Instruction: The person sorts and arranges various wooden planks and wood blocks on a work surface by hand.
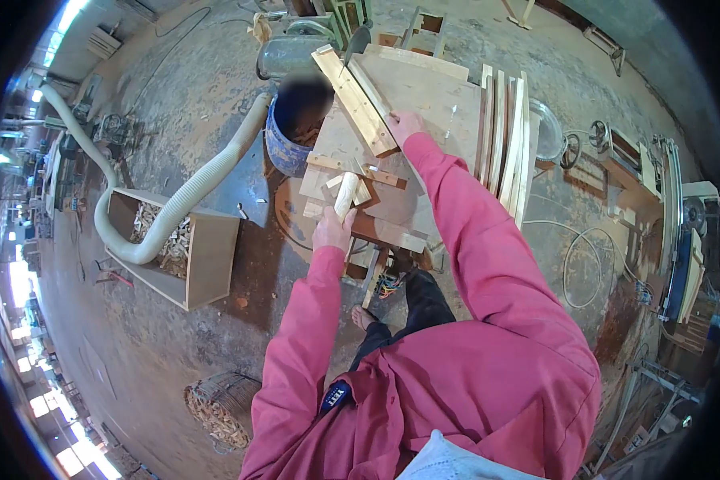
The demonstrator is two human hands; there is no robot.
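Note:
My left hand (332, 230) is closed around the lower end of a short, rounded pale wooden piece (346, 197), which lies over small wood pieces at the table's near side. My right hand (406, 128) reaches farther out, its fingers closed at the near end of a narrow wooden strip (370, 86). Beside that strip, on its left, lies a wider wooden board (355, 102). Both point toward a round saw blade (358, 43) at the far edge of the worktable (436, 100). Fingertips of the right hand are partly hidden.
Several long strips (502, 144) lie along the table's right side. Left of it stands a blue barrel (286, 142), with a ribbed hose (208, 192) running to a wooden box (210, 264) of offcuts. A wire basket (220, 408) sits on the floor; machinery (316, 40) stands beyond.

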